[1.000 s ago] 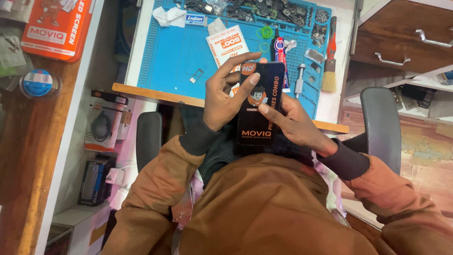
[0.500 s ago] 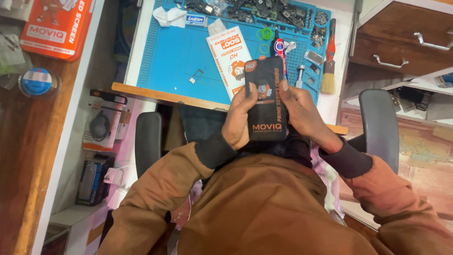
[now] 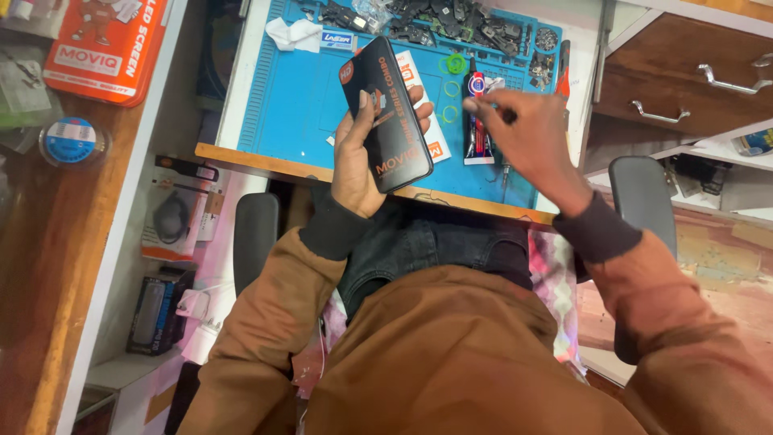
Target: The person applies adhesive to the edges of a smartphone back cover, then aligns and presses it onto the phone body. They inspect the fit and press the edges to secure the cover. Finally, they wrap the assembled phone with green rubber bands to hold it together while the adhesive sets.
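Observation:
My left hand (image 3: 357, 153) holds a flat black package (image 3: 388, 121) with orange print, tilted above the blue work mat (image 3: 294, 97). A white and orange card (image 3: 427, 105) lies on the mat behind the package, partly hidden. My right hand (image 3: 527, 137) has its fingers pinched over a small tube of glue (image 3: 476, 121) lying on the mat; whether it grips something small I cannot tell. Green rings (image 3: 455, 64) lie on the mat near the tube.
Small dark phone parts (image 3: 435, 24) fill the mat's far tray. An orange box (image 3: 105, 36) and a blue tape roll (image 3: 68, 138) lie on the wooden counter at left. Wooden drawers (image 3: 684, 72) stand at right. Chair armrests (image 3: 254, 242) flank my lap.
My right hand has left the black package and moved right over the glue tube. My left hand now holds the package alone, tilted further left.

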